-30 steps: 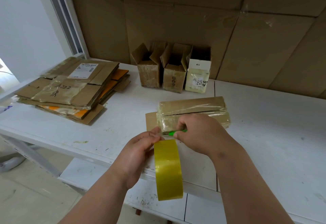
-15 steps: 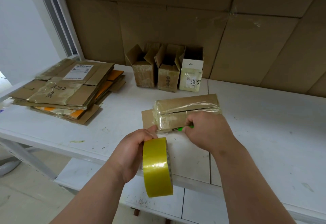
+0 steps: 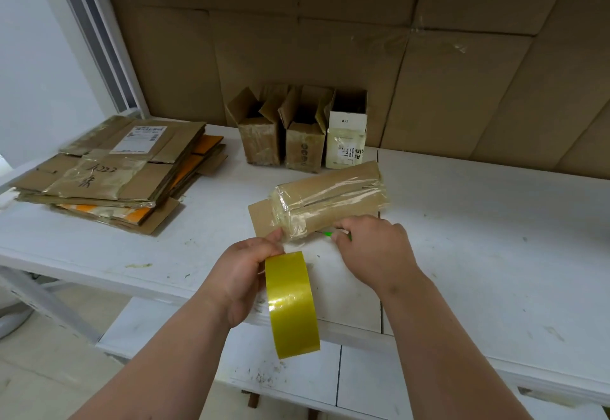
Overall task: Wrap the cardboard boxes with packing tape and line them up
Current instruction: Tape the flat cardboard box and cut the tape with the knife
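Left grip (image 3: 242, 282) holds tape roll (image 3: 292, 304) — box (image 3: 330, 198) turned

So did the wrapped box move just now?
Yes. The wrapped box has turned: its right end swung back, closer to the white box standing in the row by the back wall.

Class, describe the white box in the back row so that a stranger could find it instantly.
Start at the cardboard-lined back wall above the white table. Three small open-topped boxes stand in a row against it. The white box is rightmost, the only one not brown, with printing on its front.
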A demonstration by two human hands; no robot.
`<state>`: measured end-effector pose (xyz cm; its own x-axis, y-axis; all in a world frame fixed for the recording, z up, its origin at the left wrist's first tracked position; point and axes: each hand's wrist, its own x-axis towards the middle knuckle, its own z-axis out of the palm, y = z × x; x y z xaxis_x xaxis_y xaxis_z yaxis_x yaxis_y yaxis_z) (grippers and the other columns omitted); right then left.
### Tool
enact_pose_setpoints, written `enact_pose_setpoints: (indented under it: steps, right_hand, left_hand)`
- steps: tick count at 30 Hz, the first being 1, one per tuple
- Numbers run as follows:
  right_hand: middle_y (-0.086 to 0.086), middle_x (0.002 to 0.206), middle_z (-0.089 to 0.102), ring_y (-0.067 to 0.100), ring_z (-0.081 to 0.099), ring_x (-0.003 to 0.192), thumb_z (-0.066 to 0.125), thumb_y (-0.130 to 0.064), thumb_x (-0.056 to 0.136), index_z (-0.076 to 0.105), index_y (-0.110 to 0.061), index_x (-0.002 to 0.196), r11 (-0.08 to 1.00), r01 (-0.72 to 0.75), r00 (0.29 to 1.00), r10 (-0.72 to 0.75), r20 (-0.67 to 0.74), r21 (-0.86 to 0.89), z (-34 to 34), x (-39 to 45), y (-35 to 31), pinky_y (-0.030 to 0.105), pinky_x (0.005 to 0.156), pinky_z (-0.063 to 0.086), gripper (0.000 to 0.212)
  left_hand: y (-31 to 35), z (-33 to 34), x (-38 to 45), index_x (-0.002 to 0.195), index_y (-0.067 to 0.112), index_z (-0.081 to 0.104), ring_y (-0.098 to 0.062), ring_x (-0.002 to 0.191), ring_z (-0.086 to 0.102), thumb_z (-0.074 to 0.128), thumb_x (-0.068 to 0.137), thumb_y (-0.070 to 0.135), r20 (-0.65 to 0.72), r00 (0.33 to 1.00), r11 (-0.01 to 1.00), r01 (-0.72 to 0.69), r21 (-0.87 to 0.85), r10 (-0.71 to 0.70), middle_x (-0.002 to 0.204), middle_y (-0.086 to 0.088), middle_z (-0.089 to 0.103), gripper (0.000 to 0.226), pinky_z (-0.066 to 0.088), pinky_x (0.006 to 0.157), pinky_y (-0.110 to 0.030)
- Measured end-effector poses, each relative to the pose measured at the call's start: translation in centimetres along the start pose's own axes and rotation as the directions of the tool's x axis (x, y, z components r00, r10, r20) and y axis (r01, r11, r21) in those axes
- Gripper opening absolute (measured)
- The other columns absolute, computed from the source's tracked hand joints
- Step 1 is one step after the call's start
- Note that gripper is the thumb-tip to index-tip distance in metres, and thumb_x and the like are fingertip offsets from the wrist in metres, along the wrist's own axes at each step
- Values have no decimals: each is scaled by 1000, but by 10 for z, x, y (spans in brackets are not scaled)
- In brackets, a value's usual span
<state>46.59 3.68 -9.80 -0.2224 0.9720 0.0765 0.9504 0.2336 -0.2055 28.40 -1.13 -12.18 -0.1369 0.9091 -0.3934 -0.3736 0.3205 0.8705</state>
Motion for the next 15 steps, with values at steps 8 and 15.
enact_pose_setpoints:
  steps: [8,15]
  right_hand:
    - [-8,139,57,16,54,122,34,-38,105,51,-36,139,996,30,998,-34,46,84,5,-2,2,37,98,35,38]
    - [-18,87,64,4,56,83,52,-31,99,69,-34,100,829,41,994,-88,58,557,-4,-3,1,22,69,42,17]
  left_hand:
    - [5,1,1,85,3,53,-16,101,66,60,85,-3,-31,999,999,-21,45,23,124,6,68,10,49,67,-26]
    - [11,6,2,80,-1,61,-4,91,66,62,82,-7,-56,996,983,-65,169,76,120,6,68,6,49,63,-19]
